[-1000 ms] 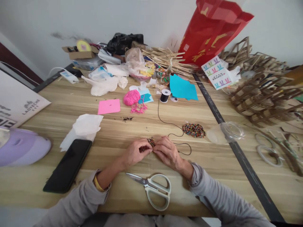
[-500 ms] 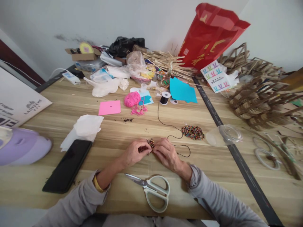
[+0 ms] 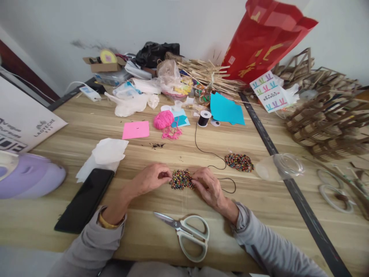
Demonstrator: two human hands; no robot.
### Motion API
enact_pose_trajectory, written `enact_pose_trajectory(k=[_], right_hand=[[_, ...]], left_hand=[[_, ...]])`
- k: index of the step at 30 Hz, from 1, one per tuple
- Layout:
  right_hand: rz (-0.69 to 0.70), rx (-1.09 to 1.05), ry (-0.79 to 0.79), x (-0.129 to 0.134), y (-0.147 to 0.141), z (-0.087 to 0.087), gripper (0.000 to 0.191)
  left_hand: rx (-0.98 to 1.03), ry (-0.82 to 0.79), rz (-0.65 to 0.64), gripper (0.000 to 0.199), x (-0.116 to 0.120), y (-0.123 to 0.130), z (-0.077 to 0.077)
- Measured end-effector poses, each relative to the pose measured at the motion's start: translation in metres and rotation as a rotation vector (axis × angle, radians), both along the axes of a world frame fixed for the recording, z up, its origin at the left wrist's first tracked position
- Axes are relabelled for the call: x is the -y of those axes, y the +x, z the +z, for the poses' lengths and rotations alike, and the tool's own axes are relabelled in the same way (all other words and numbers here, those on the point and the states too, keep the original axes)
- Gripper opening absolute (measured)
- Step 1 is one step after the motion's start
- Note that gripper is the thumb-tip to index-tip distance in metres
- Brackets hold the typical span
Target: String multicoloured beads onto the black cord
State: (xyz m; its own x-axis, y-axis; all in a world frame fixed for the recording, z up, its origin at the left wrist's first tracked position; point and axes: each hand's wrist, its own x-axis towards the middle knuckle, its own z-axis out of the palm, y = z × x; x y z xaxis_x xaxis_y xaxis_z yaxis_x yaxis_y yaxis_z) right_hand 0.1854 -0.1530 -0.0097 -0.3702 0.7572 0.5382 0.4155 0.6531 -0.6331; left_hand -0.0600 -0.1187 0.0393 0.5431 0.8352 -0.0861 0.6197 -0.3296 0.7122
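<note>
A heap of small multicoloured beads (image 3: 181,180) lies on the wooden table between my hands. At its left edge is my left hand (image 3: 151,177), thumb and forefinger pinched together; whatever sits between the tips is too small to make out. My right hand (image 3: 210,187) is closed at the heap's right edge, fingertips touching the beads, their contents hidden. A black cord (image 3: 213,153) runs from a spool (image 3: 204,118) down behind my right hand and loops out beside it. Strung beads (image 3: 239,162) lie coiled to the right. White-handled scissors (image 3: 190,232) rest partly open in front of me.
A black phone (image 3: 85,201) and white paper (image 3: 105,156) lie at left. Pink yarn (image 3: 163,119), a pink card (image 3: 135,130) and blue sheets (image 3: 226,109) are farther back. Clear tubing (image 3: 290,166) and woven baskets (image 3: 319,127) stand at right, a red bag (image 3: 268,42) behind.
My left hand has moved left, off the bead heap, so more beads show. My right hand stays at the heap's right side. The whole view has shifted slightly.
</note>
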Motion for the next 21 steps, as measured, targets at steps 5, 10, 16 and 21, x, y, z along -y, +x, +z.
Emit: enact_pose_trajectory(k=[5, 10, 16, 21], right_hand=[[-0.003, 0.014, -0.012, 0.001, 0.000, -0.001, 0.008], [-0.003, 0.014, -0.017, 0.001, 0.000, -0.001, 0.007], [0.020, 0.012, -0.024, 0.000, -0.001, 0.001, 0.007], [0.028, 0.010, -0.019, 0.000, -0.001, 0.000, 0.008]], left_hand=[[-0.069, -0.032, -0.078, 0.015, 0.000, -0.005, -0.003], [-0.090, 0.028, -0.116, 0.018, 0.002, 0.000, -0.005], [-0.107, 0.047, -0.143, 0.018, 0.003, 0.006, -0.005], [-0.093, 0.054, -0.144, 0.016, 0.001, 0.006, -0.006]])
